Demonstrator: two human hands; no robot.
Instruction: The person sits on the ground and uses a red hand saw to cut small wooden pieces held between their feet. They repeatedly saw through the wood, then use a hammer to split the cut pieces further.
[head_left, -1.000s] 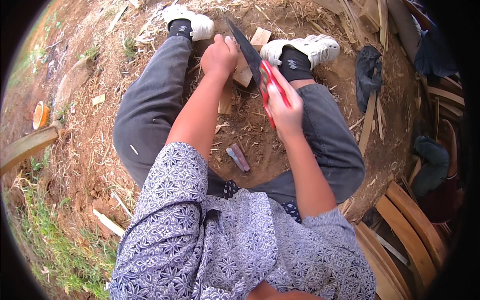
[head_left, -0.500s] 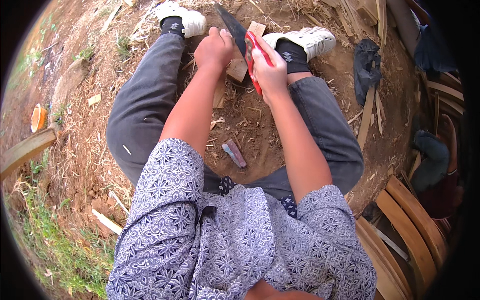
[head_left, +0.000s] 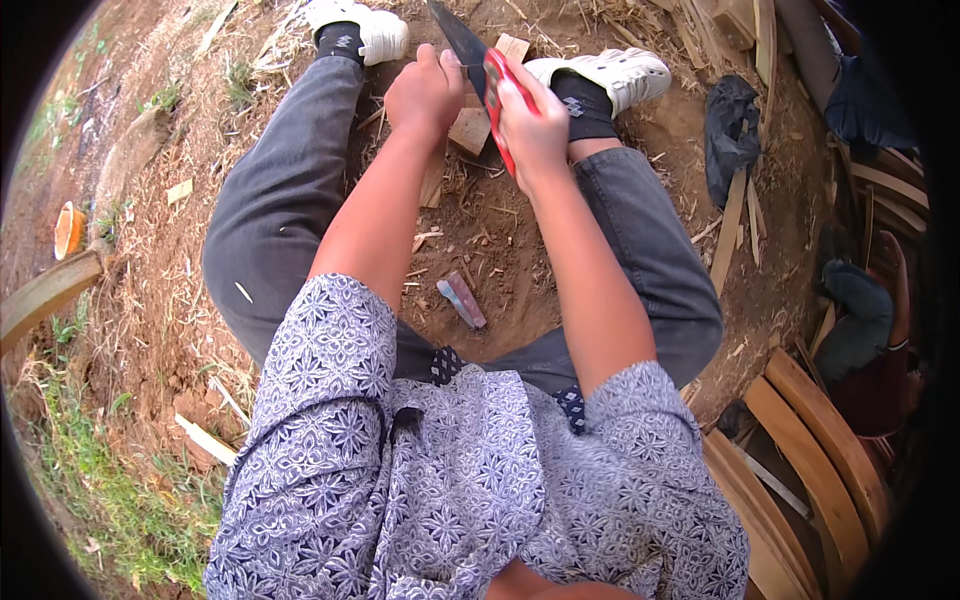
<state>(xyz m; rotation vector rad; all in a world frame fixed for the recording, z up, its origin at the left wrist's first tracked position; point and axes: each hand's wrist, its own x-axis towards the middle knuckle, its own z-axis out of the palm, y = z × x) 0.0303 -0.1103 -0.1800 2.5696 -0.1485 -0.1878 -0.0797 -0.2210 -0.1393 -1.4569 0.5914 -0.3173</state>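
Observation:
My right hand (head_left: 535, 130) is wrapped round the red handle (head_left: 495, 85) of a handsaw, blurred a little by motion. The saw's dark blade (head_left: 458, 38) slants up and left between my shoes. Close to the blade's left side, my left hand (head_left: 425, 95) is closed with the thumb on top. A thin line shows between that thumb and the blade, too fine to name; the palm side is hidden. Under the saw lies a wooden block (head_left: 469, 131), and another pale wood piece (head_left: 513, 47) shows beyond the handle.
A small two-coloured block (head_left: 462, 300) lies on the dirt between my legs. A black plastic bag (head_left: 731, 135) is at the right, above curved wooden planks (head_left: 815, 450). Another person's hand (head_left: 893, 280) shows at the right edge. An orange bowl-like thing (head_left: 69, 231) sits far left.
The whole view has shifted slightly. My right hand and the saw have moved a little forward, while my left hand keeps nearly the same place beside the blade.

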